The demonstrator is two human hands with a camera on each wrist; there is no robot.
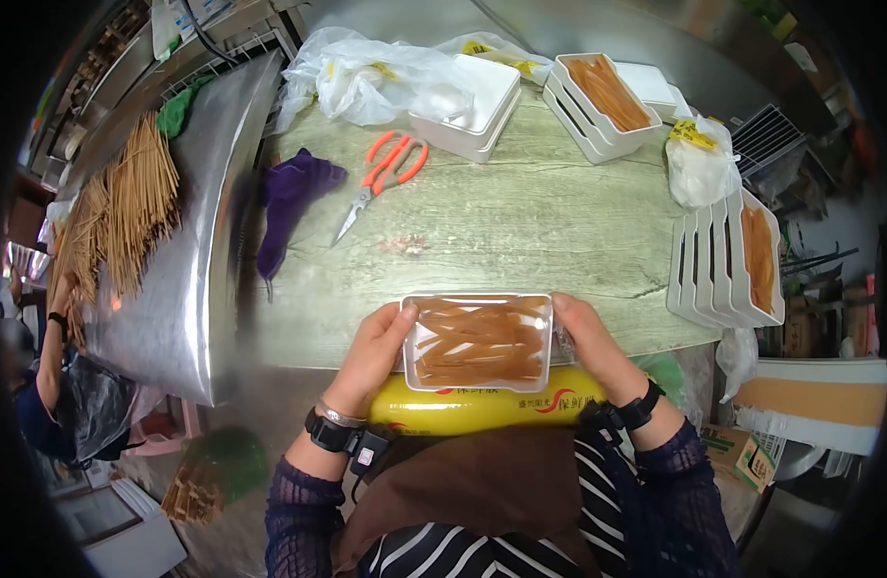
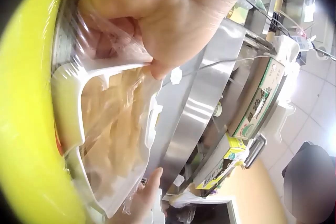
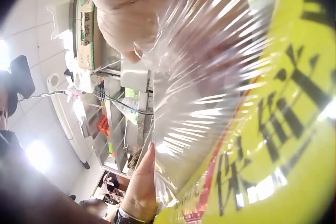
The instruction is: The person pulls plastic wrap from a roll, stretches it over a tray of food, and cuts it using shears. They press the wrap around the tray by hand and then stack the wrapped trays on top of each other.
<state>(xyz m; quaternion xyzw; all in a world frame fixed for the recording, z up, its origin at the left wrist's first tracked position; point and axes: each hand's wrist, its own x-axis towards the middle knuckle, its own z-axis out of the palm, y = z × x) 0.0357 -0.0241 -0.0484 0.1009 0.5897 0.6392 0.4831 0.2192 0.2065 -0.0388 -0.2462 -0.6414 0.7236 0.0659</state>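
holding one white tray (image 1: 410,364) level between both hands at the near edge of the tabletop (image 1: 511,222); the tray's near side reaches out past that edge, over a yellow roll (image 1: 463,409) with printed characters. contents of tray: flat brown strips (image 1: 482,337), lying mostly lengthwise, some crossing.

left hand (image 1: 374,342): grips the tray's left end, thumb at the rim, other fingers curled behind clear film (image 3: 194,108) in the left wrist view. right hand (image 1: 590,337): grips the right end, thumb by the far right corner; in the right wrist view the film runs in bright creases across its fingers. how far the film covers the strips: cannot tell.

rest of the tabletop. toward the left edge: purple cloth (image 1: 294,202), crumpled; right of it, orange-handled scissors (image 1: 368,183), blades pointing toward the near edge. far left corner: clear plastic bag (image 1: 352,77), touching a pile of white trays (image 1: 453,135) along the far edge. farther right on the far edge: a second stack (image 1: 583,138), brown strips in its top tray. far right corner: knotted white bag (image 1: 699,178) with yellow print. right edge: a tilted stack (image 1: 723,270), strips showing in its outermost tray.

beyond the left edge: metal surface (image 1: 188,289) bearing thin sticks (image 1: 140,212); another person's arm (image 1: 50,337) reaches toward them.
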